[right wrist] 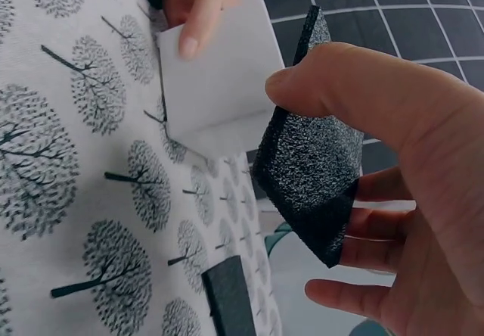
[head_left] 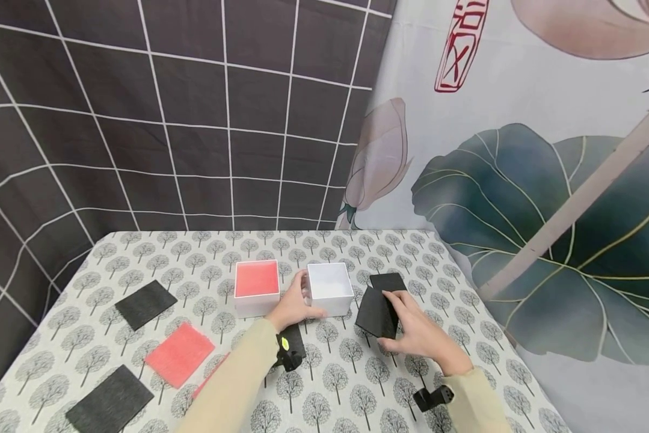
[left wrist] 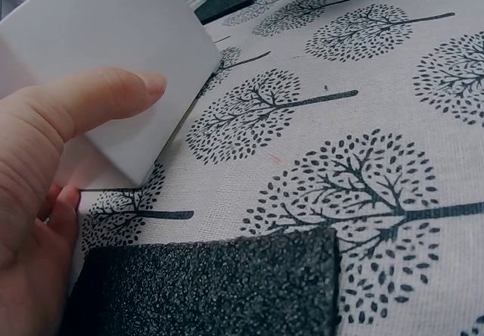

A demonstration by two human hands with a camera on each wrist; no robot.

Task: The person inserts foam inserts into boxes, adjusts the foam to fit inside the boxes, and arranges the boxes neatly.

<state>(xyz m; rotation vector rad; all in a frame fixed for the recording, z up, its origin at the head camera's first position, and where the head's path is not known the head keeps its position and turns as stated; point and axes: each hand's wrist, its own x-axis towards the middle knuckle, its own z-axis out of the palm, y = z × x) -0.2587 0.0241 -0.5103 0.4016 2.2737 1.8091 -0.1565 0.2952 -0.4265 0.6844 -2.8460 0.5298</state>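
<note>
**Black pad lifted beside the white box**

A dark grid-pattern curtain and a lotus-print cloth are hanging behind the desk (head_left: 356, 391) with its tree-print cover. Your left hand (head_left: 294, 307) is steadying the white box (head_left: 331, 288), fingers curled round its near left corner. Your right hand (head_left: 418, 331) is pinching a black foam pad (head_left: 377, 313) between thumb and fingers, tilted and off the desk, just right of the white box. You appear to be mid-carry, bringing the pad toward that open box. The next move, as I judge it, calls for levelling the pad over the box's opening. A red-filled box (head_left: 256, 287) is sitting just left of the white box.
</note>
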